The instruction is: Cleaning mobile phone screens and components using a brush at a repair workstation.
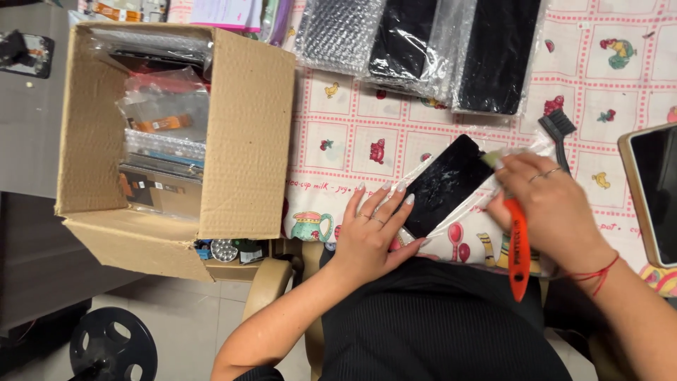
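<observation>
Left hand [370, 229] flat on screen [443, 185]; right hand [553, 212] grips cutter [518, 255] (box [247, 134] beside).

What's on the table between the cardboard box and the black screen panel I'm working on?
In the head view, only the left hand and bare patterned tablecloth lie between the cardboard box and the black screen panel.

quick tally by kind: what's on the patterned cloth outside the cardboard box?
Bubble-wrapped panels along the top edge: 3
Black screen under the left hand: 1
Orange-handled tool in the right hand: 1
Black brush: 1
Tablet at the right edge: 1
Total: 7
</observation>
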